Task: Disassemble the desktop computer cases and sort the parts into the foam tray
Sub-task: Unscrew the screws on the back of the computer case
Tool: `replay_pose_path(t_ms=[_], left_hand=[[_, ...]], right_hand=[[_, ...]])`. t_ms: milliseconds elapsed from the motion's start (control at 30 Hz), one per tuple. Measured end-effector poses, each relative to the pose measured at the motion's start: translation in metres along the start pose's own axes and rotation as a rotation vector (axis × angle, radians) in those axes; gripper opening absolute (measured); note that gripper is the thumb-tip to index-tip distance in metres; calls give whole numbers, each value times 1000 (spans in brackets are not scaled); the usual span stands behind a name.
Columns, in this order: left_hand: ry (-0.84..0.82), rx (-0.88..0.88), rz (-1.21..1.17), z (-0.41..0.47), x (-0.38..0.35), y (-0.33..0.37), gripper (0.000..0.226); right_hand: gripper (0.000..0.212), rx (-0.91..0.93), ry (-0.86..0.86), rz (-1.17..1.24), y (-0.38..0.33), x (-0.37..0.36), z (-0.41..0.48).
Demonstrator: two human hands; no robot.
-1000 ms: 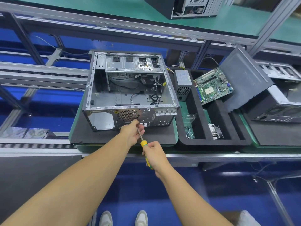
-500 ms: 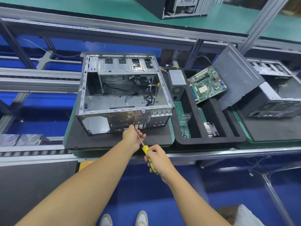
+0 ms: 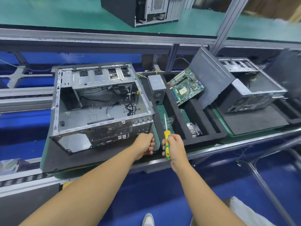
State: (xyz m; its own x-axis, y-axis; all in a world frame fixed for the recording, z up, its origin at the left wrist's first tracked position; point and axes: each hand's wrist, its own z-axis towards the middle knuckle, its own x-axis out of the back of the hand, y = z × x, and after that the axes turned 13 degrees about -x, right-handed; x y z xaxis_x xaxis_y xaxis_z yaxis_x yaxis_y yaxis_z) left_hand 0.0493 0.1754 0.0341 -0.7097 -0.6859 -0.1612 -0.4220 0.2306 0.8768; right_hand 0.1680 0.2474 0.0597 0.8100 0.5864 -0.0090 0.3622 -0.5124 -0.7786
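Yellow-green screwdriver (image 3: 166,136) clenched by its handle in right hand (image 3: 175,146), shaft aimed up and away over the tray (image 3: 205,138). Left hand (image 3: 145,145) curled just beside it at the case (image 3: 114,132) near corner — holding a screw or nothing, cannot tell. Case left of both hands, nearer the left; tray to the right, nearer the right.

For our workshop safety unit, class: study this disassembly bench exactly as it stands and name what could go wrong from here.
1. The right hand grips the screwdriver with its bare tip aimed over the foam tray; a slip could gouge parts there.
2. The motherboard sits tilted across a tray divider, so it may slide or flex.
3. Loose cables lie in the computer case; they could snag when parts are lifted.
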Motion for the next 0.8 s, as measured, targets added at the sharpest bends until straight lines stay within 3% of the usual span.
replay_pose_path(t_ms=[133,333,467,567,667,800], left_hand=[[-31,-32,75,36,-48,11,35],[71,-194,725,86,-92,18,26],[102,-173,898,105,-113,20,14],[130,-186,1016,110,-108,21,22],[46,-194,1012,100,-95,30,20],[-173,-316,956,61,-73,63,27]], right_hand=[[14,34,51,-54,-31,31,25],[15,34,87,-151,-55,86,55],[17,25,45,-135,-58,103,68],[19,16,8,-106,-65,103,76],[20,49,-81,0,-70,92,75],[23,72,-350,189,-70,56,63]])
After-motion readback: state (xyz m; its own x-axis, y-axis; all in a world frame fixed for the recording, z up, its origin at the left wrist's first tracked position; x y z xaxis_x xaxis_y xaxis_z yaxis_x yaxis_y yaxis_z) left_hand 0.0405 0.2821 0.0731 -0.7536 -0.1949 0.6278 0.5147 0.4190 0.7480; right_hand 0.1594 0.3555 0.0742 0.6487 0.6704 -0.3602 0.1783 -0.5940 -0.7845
